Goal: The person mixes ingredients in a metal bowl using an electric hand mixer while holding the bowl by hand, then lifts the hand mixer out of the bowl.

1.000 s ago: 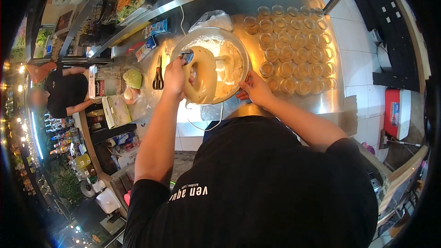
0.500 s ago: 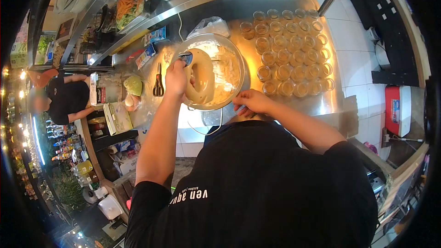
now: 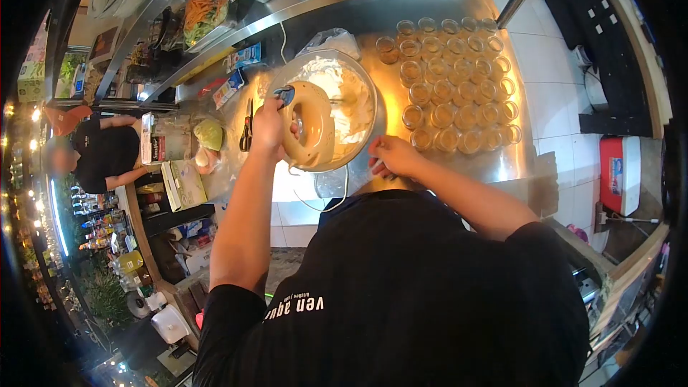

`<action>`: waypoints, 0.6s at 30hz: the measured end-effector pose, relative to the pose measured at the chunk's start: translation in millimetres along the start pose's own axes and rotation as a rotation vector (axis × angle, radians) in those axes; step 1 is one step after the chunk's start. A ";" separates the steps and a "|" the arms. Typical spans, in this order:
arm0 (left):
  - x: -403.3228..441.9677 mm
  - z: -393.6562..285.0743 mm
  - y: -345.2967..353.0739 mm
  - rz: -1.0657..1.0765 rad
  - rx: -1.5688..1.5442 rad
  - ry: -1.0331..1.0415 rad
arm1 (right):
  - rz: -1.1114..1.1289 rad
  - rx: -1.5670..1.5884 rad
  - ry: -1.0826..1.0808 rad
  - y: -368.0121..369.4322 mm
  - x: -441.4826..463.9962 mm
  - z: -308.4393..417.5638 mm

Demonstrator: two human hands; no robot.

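My left hand (image 3: 271, 127) is closed round the handle of a cream-coloured hand mixer (image 3: 317, 145), which is over the left part of a large round bowl (image 3: 374, 111). A pale, creamy mixture (image 3: 351, 104) shows in the bowl; the mixer's beaters are hidden. Just off the bowl's lower right rim, my right hand (image 3: 393, 158) has its fingers curled together; what they hold, if anything, is hidden. A white cord (image 3: 346, 185) loops below the bowl.
Rows of glass jars (image 3: 459, 89) stand at the right of the metal counter (image 3: 502, 165). Black-handled scissors (image 3: 246, 132) lie left of the bowl, near cartons (image 3: 229, 88). A plastic bag (image 3: 331, 41) is behind it. A person in black (image 3: 107, 147) stands at the far left.
My right hand has come away from the bowl's rim, and its fingers have curled in. The mixer has shifted slightly, still in my left hand.
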State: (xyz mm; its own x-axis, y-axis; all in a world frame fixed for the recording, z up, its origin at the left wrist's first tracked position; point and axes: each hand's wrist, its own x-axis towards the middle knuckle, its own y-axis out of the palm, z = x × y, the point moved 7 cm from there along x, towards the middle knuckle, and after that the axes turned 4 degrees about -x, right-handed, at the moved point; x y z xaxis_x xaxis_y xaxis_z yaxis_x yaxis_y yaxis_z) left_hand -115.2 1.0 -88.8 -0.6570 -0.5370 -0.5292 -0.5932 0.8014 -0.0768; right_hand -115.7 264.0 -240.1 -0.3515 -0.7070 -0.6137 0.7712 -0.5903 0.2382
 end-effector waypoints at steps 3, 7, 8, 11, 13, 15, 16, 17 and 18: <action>-4.5 -1.6 -7.0 0.050 0.104 -0.118 | -0.316 0.186 -0.196 -26.0 -0.3 12.9; -6.4 3.1 1.9 0.057 0.084 -0.113 | -0.447 0.182 -0.342 -32.3 13.3 18.0; -3.1 5.0 3.7 0.018 0.034 -0.087 | -0.382 0.166 -0.306 -24.6 16.4 14.3; 9.7 8.9 1.6 -0.021 -0.072 -0.042 | -0.185 0.086 -0.195 -4.3 4.0 11.5; 8.8 3.0 -2.3 -0.016 -0.036 -0.037 | -0.015 0.050 -0.064 6.6 0.1 5.3; 3.1 -0.8 -8.1 0.001 0.045 -0.069 | -0.153 0.052 -0.096 -6.6 -5.6 11.5; -1.5 -0.8 -9.0 0.019 0.128 -0.100 | -0.291 0.056 -0.129 -16.9 -9.5 14.6; -6.4 -1.1 -7.6 0.059 0.141 -0.124 | -0.291 0.057 -0.128 -18.2 -6.7 15.0; -5.9 -0.6 -6.8 0.058 0.142 -0.125 | -0.370 0.127 -0.225 -26.6 -2.4 18.6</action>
State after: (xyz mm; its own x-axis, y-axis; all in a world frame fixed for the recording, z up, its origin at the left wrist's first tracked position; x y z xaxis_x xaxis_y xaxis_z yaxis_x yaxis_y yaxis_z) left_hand -107.5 -1.5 -84.6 -0.6198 -0.4592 -0.6364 -0.4789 0.8637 -0.1569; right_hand -145.2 274.1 -230.9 -0.7087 -0.4983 -0.4995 0.5056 -0.8524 0.1330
